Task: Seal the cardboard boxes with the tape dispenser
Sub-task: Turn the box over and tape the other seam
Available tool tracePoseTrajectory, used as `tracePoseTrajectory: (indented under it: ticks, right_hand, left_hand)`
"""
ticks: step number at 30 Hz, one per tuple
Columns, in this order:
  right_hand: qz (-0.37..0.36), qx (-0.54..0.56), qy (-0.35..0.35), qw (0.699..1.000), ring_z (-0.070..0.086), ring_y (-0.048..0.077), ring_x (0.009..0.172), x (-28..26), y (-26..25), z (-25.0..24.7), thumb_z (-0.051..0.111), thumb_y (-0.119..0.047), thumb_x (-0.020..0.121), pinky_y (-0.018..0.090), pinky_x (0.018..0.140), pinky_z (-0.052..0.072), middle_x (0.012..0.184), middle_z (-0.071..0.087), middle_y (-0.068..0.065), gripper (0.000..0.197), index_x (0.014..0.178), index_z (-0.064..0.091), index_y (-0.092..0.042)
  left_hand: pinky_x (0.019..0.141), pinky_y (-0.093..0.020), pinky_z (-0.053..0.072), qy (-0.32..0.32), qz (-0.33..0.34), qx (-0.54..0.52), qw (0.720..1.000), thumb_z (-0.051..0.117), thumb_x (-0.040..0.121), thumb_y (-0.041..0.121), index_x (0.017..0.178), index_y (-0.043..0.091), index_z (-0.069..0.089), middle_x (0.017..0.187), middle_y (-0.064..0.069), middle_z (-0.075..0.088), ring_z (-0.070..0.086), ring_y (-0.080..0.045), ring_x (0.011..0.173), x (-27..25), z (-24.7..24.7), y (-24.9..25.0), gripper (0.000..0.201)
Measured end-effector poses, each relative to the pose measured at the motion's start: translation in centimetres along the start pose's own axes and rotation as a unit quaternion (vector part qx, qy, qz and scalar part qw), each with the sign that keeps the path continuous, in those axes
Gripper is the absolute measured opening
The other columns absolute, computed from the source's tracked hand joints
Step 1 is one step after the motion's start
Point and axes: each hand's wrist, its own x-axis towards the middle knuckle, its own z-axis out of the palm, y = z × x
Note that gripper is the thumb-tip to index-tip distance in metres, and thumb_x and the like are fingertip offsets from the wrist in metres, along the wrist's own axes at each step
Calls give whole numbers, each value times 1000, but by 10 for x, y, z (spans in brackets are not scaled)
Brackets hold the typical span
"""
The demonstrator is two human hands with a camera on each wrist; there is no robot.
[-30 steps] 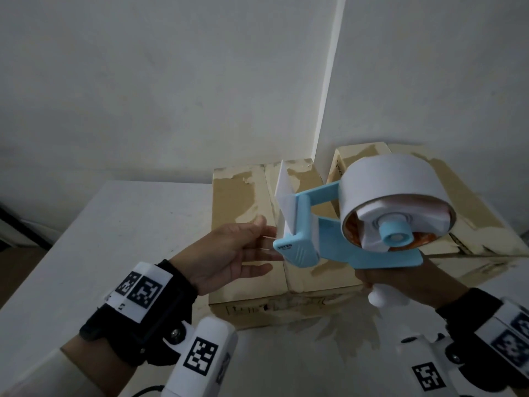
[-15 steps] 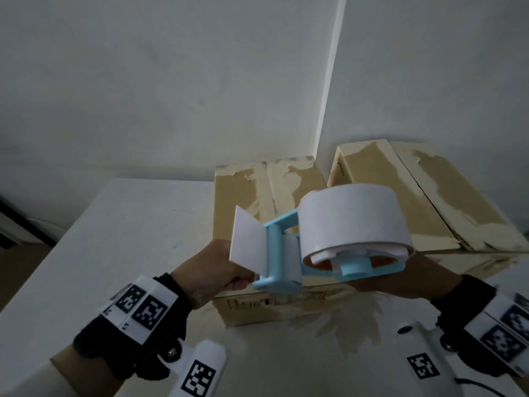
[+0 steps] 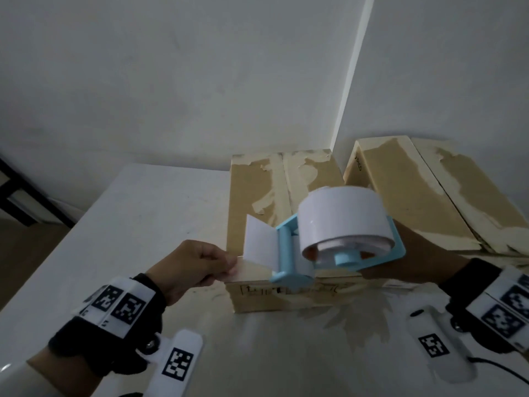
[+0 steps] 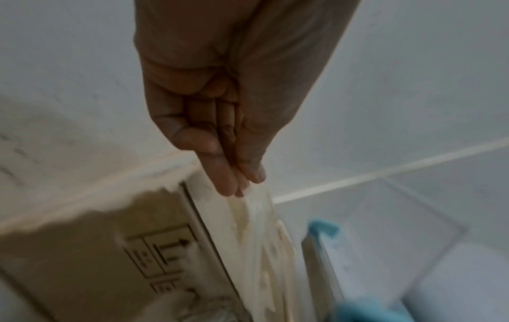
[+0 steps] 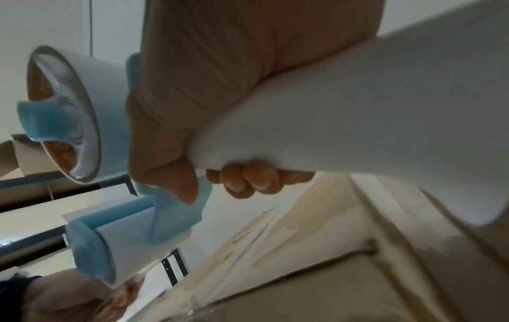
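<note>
A blue tape dispenser [image 3: 337, 247] with a large white tape roll [image 3: 342, 216] hangs over the near edge of the left cardboard box [image 3: 257, 202]. My right hand [image 3: 406, 259] grips its white handle [image 5: 344, 113], fingers curled round it. My left hand [image 3: 197, 267] pinches the clear free end of the tape [image 4: 256, 209] between thumb and fingertips, just left of the dispenser's roller [image 5: 129, 257] at the box's near left corner. A white flap [image 3: 260, 242] stands up at the dispenser's front. A second box [image 3: 400, 196] lies to the right.
Both boxes sit on a white table [image 3: 137, 224] pushed into a wall corner [image 3: 349, 81]. Their tops carry torn patches of old tape. Dark floor and a black frame [image 3: 17, 196] show past the table's left edge.
The dispenser came down from in front of the camera to the left box's near edge. My left hand went from open fingers to pinching the tape end.
</note>
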Motion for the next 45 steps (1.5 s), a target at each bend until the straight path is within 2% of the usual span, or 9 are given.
tracePoseTrajectory:
  ticks: [6, 13, 18, 22, 25, 30, 34, 38, 45]
  right_hand:
    - [-56, 32, -38, 997, 56, -23, 82, -1, 16, 1, 61, -76, 53, -3, 70, 43, 86, 58, -48, 41, 92, 49, -70]
    - [-69, 63, -55, 994, 62, -11, 82, 0, 35, 4, 69, -71, 49, 5, 70, 49, 87, 64, -38, 45, 91, 53, -67]
    - [-73, 34, -55, 995, 59, -19, 80, 7, 23, 11, 72, -61, 54, -1, 67, 45, 87, 61, -43, 46, 94, 51, -66]
    - [-82, 46, -51, 994, 62, -11, 80, 13, 27, 14, 67, -76, 44, 4, 67, 48, 88, 65, -36, 50, 91, 54, -65]
    - [-77, 24, -66, 995, 63, -11, 74, 17, 28, 16, 74, -65, 36, 4, 62, 47, 87, 65, -37, 54, 87, 54, -66]
    - [-65, 23, -57, 996, 67, 0, 75, 20, 36, 17, 76, -67, 36, 14, 66, 53, 97, 68, -22, 53, 85, 58, -60]
    - [-61, 28, -57, 996, 66, -1, 74, 21, 37, 18, 80, -32, 49, 11, 63, 52, 91, 69, -26, 45, 82, 61, -56]
    - [-53, 23, -53, 997, 66, -3, 72, 20, 35, 17, 84, -33, 50, 9, 62, 51, 89, 69, -26, 40, 82, 65, -45]
    - [-50, 14, -64, 997, 64, -6, 73, 22, 32, 19, 83, -41, 46, 11, 63, 50, 82, 68, -30, 45, 85, 63, -49]
  left_hand:
    - [46, -11, 41, 8, -16, 2, 1000, 59, 85, 9, 71, 7, 67, 52, 3, 67, 58, 1, 45, 0, -6, -15, 16]
    - [46, -9, 40, 23, -19, 2, 1000, 58, 86, 9, 73, 6, 68, 53, 3, 68, 59, 2, 47, 2, -6, -21, 17]
    - [47, -8, 41, 26, -29, 2, 999, 57, 87, 13, 76, 6, 70, 60, 4, 71, 61, 2, 51, 3, -13, -24, 18]
    - [47, -10, 42, 25, -48, -13, 998, 59, 86, 11, 76, 6, 69, 60, 3, 71, 61, 0, 50, 9, -17, -26, 16]
    - [49, -10, 43, 24, -64, -25, 997, 59, 87, 12, 78, 5, 69, 61, 3, 70, 60, 0, 50, 11, -19, -31, 14]
    - [48, -11, 42, 22, -70, -44, 996, 59, 87, 11, 78, 5, 68, 62, 2, 70, 61, -1, 50, 11, -20, -37, 14]
    - [48, -11, 42, 21, -71, -49, 996, 58, 87, 10, 77, 5, 68, 62, 1, 70, 61, -2, 49, 12, -20, -40, 15]
    - [47, -11, 41, 20, -71, -54, 996, 59, 86, 12, 77, 4, 67, 61, 1, 70, 60, -2, 49, 13, -19, -42, 14]
    - [47, -11, 40, 2, -85, -73, 994, 58, 87, 15, 77, 5, 67, 64, 0, 69, 59, -2, 50, 16, -18, -48, 17]
